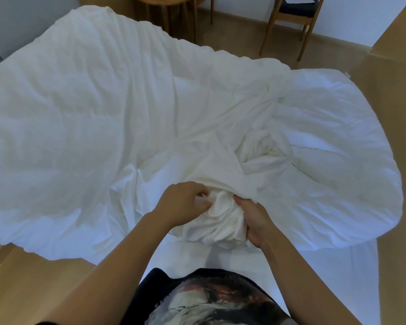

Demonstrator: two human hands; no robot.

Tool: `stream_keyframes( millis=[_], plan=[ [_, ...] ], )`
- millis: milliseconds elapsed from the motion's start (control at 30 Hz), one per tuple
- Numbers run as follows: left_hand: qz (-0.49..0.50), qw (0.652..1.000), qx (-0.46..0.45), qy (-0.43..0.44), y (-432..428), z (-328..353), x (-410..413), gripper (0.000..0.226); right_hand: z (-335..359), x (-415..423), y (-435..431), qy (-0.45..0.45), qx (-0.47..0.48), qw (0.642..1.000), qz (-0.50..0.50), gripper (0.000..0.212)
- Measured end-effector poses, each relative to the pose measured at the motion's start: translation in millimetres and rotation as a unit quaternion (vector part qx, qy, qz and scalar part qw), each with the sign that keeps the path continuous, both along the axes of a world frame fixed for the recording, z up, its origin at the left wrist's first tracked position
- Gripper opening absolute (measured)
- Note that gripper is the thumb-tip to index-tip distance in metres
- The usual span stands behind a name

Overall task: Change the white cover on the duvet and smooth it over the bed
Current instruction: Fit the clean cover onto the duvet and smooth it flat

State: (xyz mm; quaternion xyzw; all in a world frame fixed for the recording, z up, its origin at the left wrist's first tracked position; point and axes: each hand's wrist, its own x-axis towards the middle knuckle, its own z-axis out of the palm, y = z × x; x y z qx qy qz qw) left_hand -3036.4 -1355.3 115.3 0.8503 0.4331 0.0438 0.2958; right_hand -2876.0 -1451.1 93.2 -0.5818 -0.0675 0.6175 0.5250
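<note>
A white duvet cover (85, 109) lies spread and creased over the bed, bunched into folds near the front middle. The puffy white duvet (333, 141) shows uncovered on the right side. My left hand (183, 205) pinches a gathered wad of the cover's cloth with curled fingers. My right hand (253, 219) grips the same bunch from the right, its fingers tucked under the fabric. Both hands sit close together at the bed's near edge. The fingertips of both are partly hidden in the folds.
The bed's white sheet (220, 256) shows just in front of me. A wooden chair (291, 24) stands at the back right and a round wooden table (169, 10) at the back middle. Wooden floor (28, 273) lies on both sides of the bed.
</note>
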Motion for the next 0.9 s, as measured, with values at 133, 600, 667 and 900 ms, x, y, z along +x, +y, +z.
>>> stream_keyframes(
  millis=[133, 600, 667, 900],
  plan=[
    [0.119, 0.991, -0.051, 0.027, -15.7, -3.5, 3.1, 0.036, 0.9, -3.0, 3.0, 0.018, 0.01, 1.0, 0.017, 0.019],
    [0.166, 0.986, 0.003, -0.034, -69.5, -39.5, -7.9, 0.024, -11.0, -31.4, 2.6, 0.067, -0.042, 0.99, 0.116, 0.029],
    [0.238, 0.969, -0.046, -0.053, -76.7, -43.1, -12.6, 0.031, -16.2, -37.0, 0.0, -0.012, -0.07, 0.991, 0.11, 0.018],
    [0.212, 0.976, -0.001, 0.039, -90.7, -55.2, -18.4, 0.026, -26.9, -41.9, -4.4, -0.037, -0.102, 0.991, 0.077, 0.027]
  ],
)
